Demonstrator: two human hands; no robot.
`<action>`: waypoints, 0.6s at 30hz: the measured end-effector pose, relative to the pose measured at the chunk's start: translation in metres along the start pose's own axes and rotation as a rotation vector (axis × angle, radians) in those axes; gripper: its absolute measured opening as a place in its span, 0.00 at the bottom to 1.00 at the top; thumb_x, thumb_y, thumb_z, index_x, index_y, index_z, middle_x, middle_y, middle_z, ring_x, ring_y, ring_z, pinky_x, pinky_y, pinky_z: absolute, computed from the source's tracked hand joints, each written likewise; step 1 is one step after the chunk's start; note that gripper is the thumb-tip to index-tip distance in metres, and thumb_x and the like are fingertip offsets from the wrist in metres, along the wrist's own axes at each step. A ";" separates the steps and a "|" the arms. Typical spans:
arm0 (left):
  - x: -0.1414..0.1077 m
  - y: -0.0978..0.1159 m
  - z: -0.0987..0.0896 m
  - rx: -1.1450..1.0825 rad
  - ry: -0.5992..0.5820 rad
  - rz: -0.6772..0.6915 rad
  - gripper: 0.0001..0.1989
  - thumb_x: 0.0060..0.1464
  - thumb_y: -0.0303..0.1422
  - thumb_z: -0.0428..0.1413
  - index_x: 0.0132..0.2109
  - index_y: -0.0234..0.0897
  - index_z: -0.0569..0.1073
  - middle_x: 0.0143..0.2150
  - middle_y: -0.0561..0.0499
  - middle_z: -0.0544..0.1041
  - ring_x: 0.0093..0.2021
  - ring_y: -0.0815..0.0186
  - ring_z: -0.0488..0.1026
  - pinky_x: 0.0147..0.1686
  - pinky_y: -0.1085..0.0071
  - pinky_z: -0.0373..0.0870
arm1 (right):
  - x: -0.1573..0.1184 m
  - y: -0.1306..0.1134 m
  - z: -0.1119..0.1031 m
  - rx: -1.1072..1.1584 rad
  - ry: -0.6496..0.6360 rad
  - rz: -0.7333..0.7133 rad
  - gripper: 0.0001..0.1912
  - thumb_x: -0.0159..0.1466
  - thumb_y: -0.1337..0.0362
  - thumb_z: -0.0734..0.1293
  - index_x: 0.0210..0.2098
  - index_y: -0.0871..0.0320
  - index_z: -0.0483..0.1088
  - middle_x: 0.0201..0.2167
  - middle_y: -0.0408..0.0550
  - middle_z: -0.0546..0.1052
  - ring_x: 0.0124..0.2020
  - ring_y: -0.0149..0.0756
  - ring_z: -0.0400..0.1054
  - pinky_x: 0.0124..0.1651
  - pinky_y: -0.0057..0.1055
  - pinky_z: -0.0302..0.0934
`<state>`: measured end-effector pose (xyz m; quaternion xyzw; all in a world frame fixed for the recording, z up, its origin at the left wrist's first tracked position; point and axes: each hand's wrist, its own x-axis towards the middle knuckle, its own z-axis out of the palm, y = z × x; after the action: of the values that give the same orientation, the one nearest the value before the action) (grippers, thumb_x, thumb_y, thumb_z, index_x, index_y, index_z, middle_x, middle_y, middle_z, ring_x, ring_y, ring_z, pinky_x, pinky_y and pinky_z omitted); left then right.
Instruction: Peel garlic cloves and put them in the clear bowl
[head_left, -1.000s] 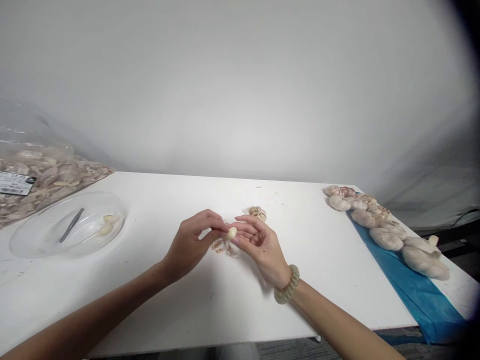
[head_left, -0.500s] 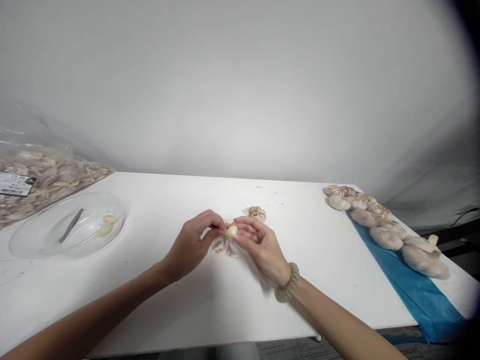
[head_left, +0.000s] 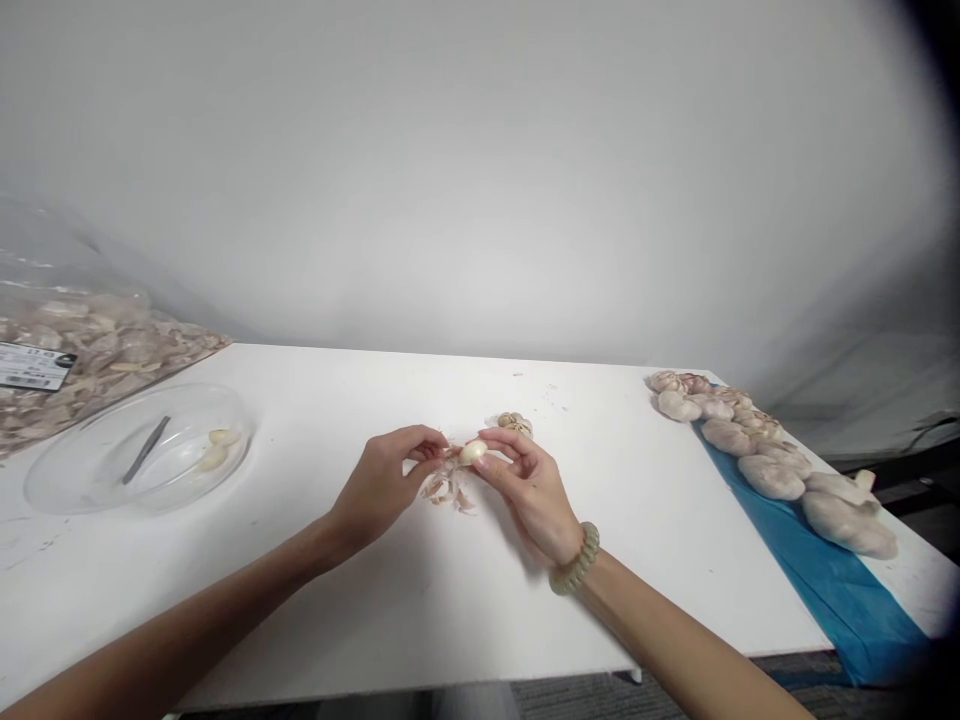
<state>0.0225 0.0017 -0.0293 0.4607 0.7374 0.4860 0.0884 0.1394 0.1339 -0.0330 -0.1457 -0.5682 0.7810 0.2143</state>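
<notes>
A pale, peeled garlic clove [head_left: 473,453] sits between the thumb and fingers of my right hand [head_left: 529,485], which wears a beaded bracelet [head_left: 576,560]. Just left of it, my left hand [head_left: 386,480] is closed in a pinch on a bit of papery garlic skin [head_left: 451,453] beside the clove's end. Loose garlic peels [head_left: 450,492] lie on the white table under both hands. Behind my right fingers rests a partly broken garlic bulb [head_left: 515,424], its lower part hidden by the hand.
At left, a clear plastic bowl [head_left: 52,490] contains a dark, thin knife-like tool [head_left: 146,450] and peeled cloves [head_left: 217,450]. Behind it lies a labelled clear bag of garlic peels [head_left: 112,340]. Several whole garlic bulbs [head_left: 772,475] line a blue sheet [head_left: 817,570] at right.
The clove has shifted slightly right with my right fingers and now lies more sideways. My left fingertips have drawn a little away from it.
</notes>
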 end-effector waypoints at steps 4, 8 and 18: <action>-0.001 -0.006 0.001 0.118 -0.038 0.082 0.05 0.49 0.23 0.55 0.31 0.37 0.73 0.31 0.55 0.74 0.32 0.70 0.70 0.33 0.75 0.65 | 0.000 -0.001 0.002 -0.055 0.036 -0.039 0.18 0.47 0.65 0.74 0.36 0.56 0.69 0.35 0.44 0.74 0.32 0.34 0.73 0.40 0.31 0.67; -0.001 -0.007 0.001 0.142 -0.057 0.134 0.10 0.53 0.21 0.50 0.34 0.37 0.74 0.33 0.54 0.76 0.33 0.70 0.72 0.35 0.74 0.66 | -0.002 -0.002 0.004 -0.038 0.030 -0.039 0.18 0.46 0.66 0.74 0.35 0.56 0.68 0.33 0.43 0.74 0.32 0.33 0.72 0.37 0.30 0.68; -0.005 0.011 -0.001 -0.041 0.117 0.359 0.07 0.52 0.24 0.56 0.39 0.36 0.74 0.36 0.50 0.75 0.37 0.70 0.72 0.36 0.75 0.69 | -0.007 -0.004 0.006 -0.078 -0.035 -0.048 0.14 0.48 0.67 0.73 0.33 0.58 0.70 0.26 0.45 0.77 0.28 0.33 0.73 0.32 0.29 0.68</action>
<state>0.0313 -0.0018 -0.0214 0.5539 0.6373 0.5347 -0.0335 0.1428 0.1267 -0.0270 -0.1267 -0.6053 0.7552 0.2173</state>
